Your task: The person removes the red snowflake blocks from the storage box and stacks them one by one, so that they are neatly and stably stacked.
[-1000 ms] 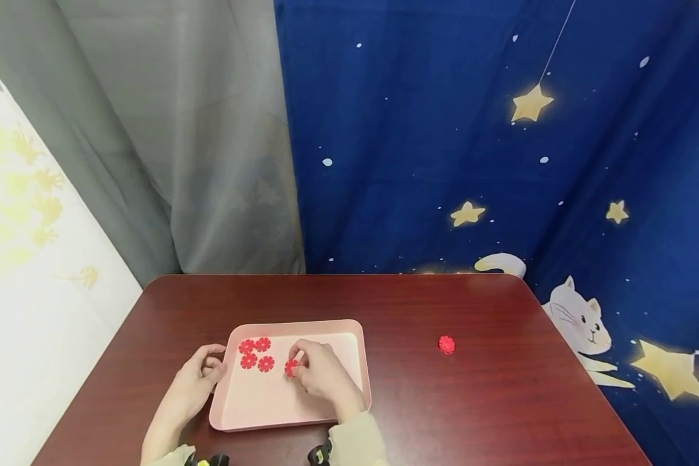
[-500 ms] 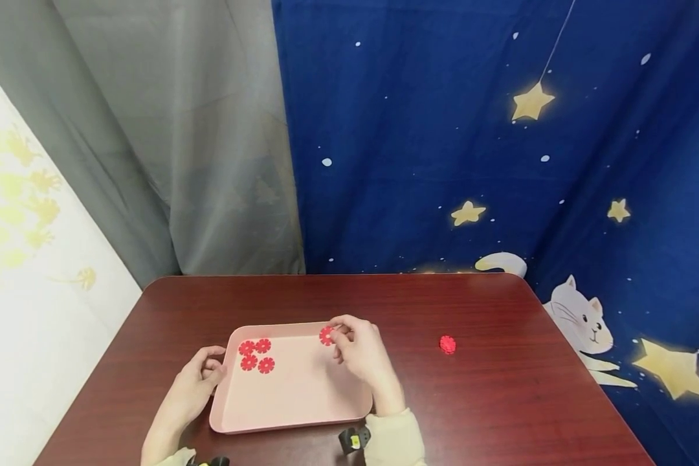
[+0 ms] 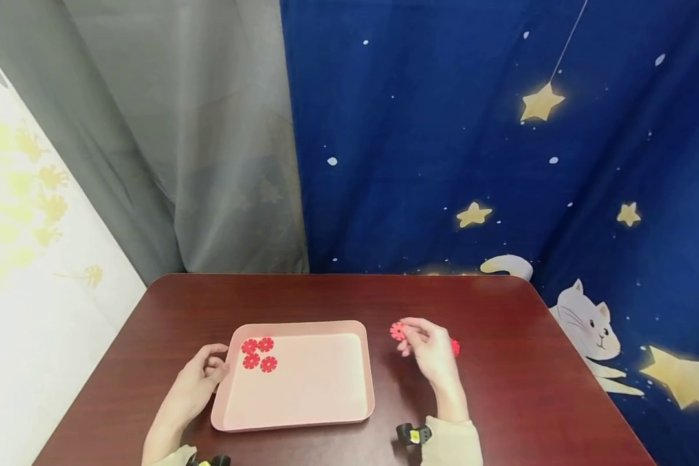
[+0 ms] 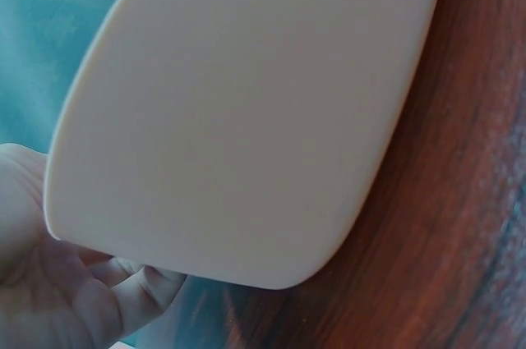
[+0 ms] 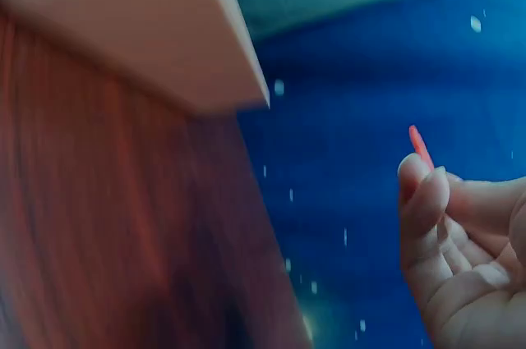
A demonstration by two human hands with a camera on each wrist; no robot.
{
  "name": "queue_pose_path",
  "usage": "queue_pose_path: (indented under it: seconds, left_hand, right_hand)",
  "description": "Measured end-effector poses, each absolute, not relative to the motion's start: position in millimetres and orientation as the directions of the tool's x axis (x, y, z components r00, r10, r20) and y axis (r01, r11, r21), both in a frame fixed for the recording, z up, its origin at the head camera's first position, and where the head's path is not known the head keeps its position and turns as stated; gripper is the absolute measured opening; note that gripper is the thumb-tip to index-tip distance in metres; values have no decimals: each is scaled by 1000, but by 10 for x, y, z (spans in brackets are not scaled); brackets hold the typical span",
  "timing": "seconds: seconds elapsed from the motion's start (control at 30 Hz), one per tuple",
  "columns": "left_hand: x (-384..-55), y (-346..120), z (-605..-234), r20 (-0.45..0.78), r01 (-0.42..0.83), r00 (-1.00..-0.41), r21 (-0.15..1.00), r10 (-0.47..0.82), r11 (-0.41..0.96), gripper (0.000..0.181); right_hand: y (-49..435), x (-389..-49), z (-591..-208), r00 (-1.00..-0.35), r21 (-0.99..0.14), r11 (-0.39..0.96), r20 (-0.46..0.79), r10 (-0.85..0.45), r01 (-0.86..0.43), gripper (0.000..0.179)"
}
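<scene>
My right hand [image 3: 433, 353] pinches a red notched plastic disc [image 3: 397, 331] between thumb and fingertips, raised over the table right of the tray. In the right wrist view this disc [image 5: 420, 147] appears edge-on. At the pink tray's [image 3: 291, 424] left rim is my left hand [image 3: 192, 385], its fingers curled and its thumb on the edge. The left wrist view has the left hand [image 4: 74, 283] partly hidden behind the tray wall [image 4: 246, 135]. Several matching red discs [image 3: 251, 360] lie grouped in the tray's far left corner.
More red disc [image 3: 455, 347] shows on the table behind my right hand, mostly covered by it. The dark red wooden table [image 3: 530, 401] ends at a grey curtain [image 3: 239, 194] and a blue star-patterned curtain [image 3: 396, 194].
My right hand has lifted the red disc from inside the tray and carried it right, past the tray's right rim. The left hand stays at the left rim.
</scene>
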State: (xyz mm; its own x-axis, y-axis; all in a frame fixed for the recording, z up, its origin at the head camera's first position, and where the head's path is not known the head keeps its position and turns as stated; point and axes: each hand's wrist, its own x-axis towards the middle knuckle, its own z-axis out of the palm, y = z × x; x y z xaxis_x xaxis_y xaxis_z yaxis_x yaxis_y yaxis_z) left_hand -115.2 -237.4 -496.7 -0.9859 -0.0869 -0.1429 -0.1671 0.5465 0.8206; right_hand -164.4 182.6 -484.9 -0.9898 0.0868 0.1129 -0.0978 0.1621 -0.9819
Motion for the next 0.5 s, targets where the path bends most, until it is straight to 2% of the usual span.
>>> queue_pose_path:
  seconds: [0.23, 0.5]
  left_hand:
    - [-1152, -2377, -4956, -136, -161, -987, 814, -86, 558, 37]
    - [-1156, -2358, -4938, -143, -170, -985, 818, -92, 549, 38]
  right_hand:
    - [2321, -1614, -5041, -968, -993, 109, -10, 252, 39, 14]
    - [2719, -1721, -5134, -956, -985, 124, -85, 282, 124, 14]
